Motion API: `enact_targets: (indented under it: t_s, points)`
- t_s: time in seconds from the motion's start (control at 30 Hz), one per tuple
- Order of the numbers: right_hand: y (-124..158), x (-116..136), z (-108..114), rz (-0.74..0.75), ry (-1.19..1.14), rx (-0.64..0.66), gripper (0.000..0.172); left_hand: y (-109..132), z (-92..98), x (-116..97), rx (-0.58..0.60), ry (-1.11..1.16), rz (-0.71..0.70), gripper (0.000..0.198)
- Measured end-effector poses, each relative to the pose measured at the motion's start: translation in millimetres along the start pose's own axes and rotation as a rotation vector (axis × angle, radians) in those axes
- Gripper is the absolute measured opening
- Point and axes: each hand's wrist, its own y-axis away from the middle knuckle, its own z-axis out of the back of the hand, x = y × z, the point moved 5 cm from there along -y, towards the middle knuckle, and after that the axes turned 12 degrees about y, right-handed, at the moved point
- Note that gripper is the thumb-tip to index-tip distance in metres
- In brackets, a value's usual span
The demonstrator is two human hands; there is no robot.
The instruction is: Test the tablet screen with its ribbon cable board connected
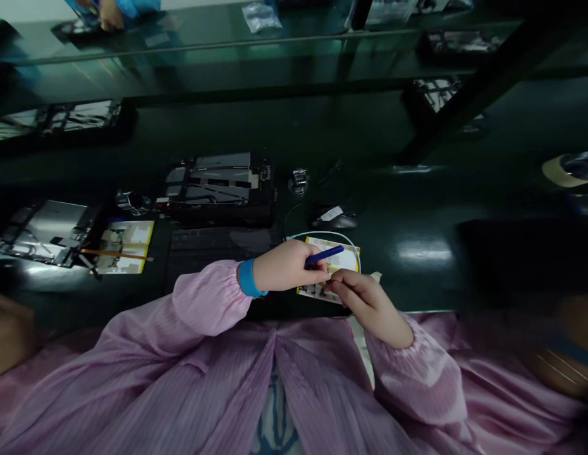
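My left hand [291, 264], with a blue wristband [247, 278] at its cuff, is closed around a slim blue pen-shaped tool [325, 255] that points up to the right. The tips of its thumb and fingers meet those of my right hand [367, 297]. That hand is pinched, and whatever lies between its fingertips is too small to make out. Beneath both hands lies a printed sheet with yellow edges [314, 292], partly covered by them. A thin white cable [339, 234] arcs over the sheet's far side.
Beyond my left arm sits an opened electronic device [218, 183] in a black tray. Another opened device [61, 230] and a printed sheet [133, 237] lie farther left. A computer mouse [336, 218], a small metal object [298, 181] and a tape roll [569, 169] are around. Co-workers' hands show at the edges.
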Motion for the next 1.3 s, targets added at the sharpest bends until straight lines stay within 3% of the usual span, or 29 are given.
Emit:
enact_targets:
  t_s: [0.37,0.5,0.7,1.1,1.3]
  points:
    - [-2.1,-1.2,0.3,0.021,-0.07,-0.013,0.02,-1.6,-1.5,0.3,-0.022,-0.077,0.034,0.013]
    - [-0.5,-4.0,-0.9,-0.01,-0.043,-0.066,0.021,-2.5,-6.8,-7.6,-0.03,-0.124,-0.023,0.016]
    - [1.3,-19.0,0.8,-0.035,0.002,-0.154,0.015,-13.9,-12.5,-8.7,-0.116,-0.242,0.017,0.028]
    - [-4.7,-31.0,-2.9,0.049,-0.057,-0.241,0.014,-17.2,-11.7,4.8,-0.112,-0.161,0.155,0.039]
    - [-2.6,-32.7,-4.8,0.055,-0.095,-0.263,0.013,-19.0,-14.8,4.6,-0.022,-0.113,0.163,0.035]
